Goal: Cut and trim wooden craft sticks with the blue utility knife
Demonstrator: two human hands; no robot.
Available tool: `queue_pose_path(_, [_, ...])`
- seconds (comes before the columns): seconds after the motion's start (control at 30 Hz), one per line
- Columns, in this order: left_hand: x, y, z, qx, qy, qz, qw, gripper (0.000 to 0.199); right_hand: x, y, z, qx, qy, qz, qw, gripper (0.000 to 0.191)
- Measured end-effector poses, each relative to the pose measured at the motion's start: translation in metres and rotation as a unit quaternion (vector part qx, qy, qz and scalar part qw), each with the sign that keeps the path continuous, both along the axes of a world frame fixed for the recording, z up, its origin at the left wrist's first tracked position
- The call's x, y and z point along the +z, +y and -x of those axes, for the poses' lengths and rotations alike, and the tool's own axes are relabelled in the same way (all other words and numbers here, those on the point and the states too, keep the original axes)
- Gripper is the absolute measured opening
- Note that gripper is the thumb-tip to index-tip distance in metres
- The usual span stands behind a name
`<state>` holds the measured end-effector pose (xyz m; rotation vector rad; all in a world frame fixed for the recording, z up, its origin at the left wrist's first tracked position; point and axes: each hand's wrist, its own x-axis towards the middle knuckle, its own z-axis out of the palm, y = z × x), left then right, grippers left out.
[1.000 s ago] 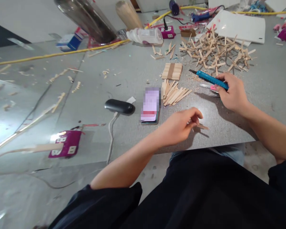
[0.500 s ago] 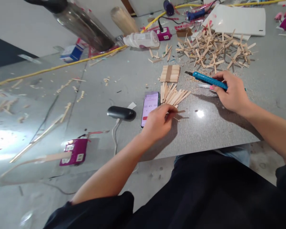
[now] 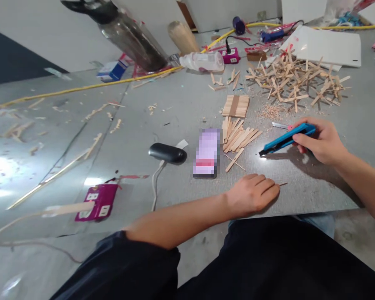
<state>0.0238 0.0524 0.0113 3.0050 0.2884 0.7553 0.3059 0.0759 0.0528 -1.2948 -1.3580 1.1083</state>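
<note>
Near the table's front edge, my left hand (image 3: 252, 192) is closed on a wooden craft stick (image 3: 283, 183); only its tip shows past the fingers. My right hand (image 3: 326, 141) grips a blue utility knife (image 3: 287, 140) above the table, its blade end pointing left and down. Between the hands and the phone (image 3: 206, 152) lies a loose fan of craft sticks (image 3: 241, 135), with two crossed pieces (image 3: 235, 160) just below it. Behind the fan sits a banded bundle of sticks (image 3: 236, 106). A second cutter with a pink part (image 3: 281, 125) rests beyond the knife.
A large heap of joined sticks (image 3: 295, 79) covers the back right, by a white panel (image 3: 329, 43). A black case (image 3: 168, 153) with a white cable lies left of the phone. A dark bottle (image 3: 134, 41) and a clear bottle (image 3: 203, 61) are at the back.
My left hand has moved right and toward the table's front edge, away from the stick fan, holding a stick. My right hand has turned the knife so its blade end points lower.
</note>
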Motion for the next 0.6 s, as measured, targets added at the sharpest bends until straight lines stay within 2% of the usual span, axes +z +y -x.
queue_pose_path(0.07, [-0.007, -0.001, 0.000, -0.002, 0.002, 0.100, 0.995, 0.014, 0.002, -0.004, 0.001, -0.033, -0.016, -0.024, 0.999, 0.021])
queue_pose_path(0.17, [-0.011, 0.001, -0.002, 0.042, -0.003, 0.229, 0.973, 0.016, 0.005, -0.009, 0.004, -0.089, -0.010, -0.038, 0.995, 0.014])
queue_pose_path(0.23, [-0.011, 0.003, -0.001, 0.087, -0.013, 0.244, 0.966, 0.016, 0.007, -0.011, 0.005, -0.137, 0.014, -0.051, 0.989, 0.012])
queue_pose_path(0.3, [-0.011, 0.003, 0.002, 0.101, -0.035, 0.220, 0.970, 0.019, 0.010, -0.009, 0.004, -0.189, 0.036, -0.085, 0.978, 0.017])
queue_pose_path(0.33, [-0.010, 0.002, 0.003, 0.077, -0.048, 0.208, 0.974, 0.021, 0.011, -0.007, 0.004, -0.214, 0.042, -0.107, 0.970, 0.020])
queue_pose_path(0.4, [-0.008, 0.001, 0.006, -0.033, -0.064, 0.217, 0.974, 0.023, 0.012, -0.002, 0.001, -0.258, 0.042, -0.140, 0.955, 0.021])
queue_pose_path(0.47, [-0.004, 0.000, 0.006, -0.143, -0.066, 0.281, 0.947, 0.025, 0.011, 0.003, -0.001, -0.283, 0.043, -0.157, 0.945, 0.020])
queue_pose_path(0.5, [-0.003, 0.001, 0.005, -0.159, -0.070, 0.324, 0.930, 0.026, 0.010, 0.005, -0.002, -0.287, 0.048, -0.160, 0.943, 0.019])
queue_pose_path(0.53, [-0.001, 0.002, 0.005, -0.149, -0.078, 0.360, 0.918, 0.026, 0.009, 0.007, -0.002, -0.284, 0.056, -0.160, 0.944, 0.018])
queue_pose_path(0.6, [0.000, 0.007, 0.003, -0.070, -0.110, 0.386, 0.913, 0.023, 0.007, 0.009, -0.002, -0.273, 0.069, -0.160, 0.946, 0.020])
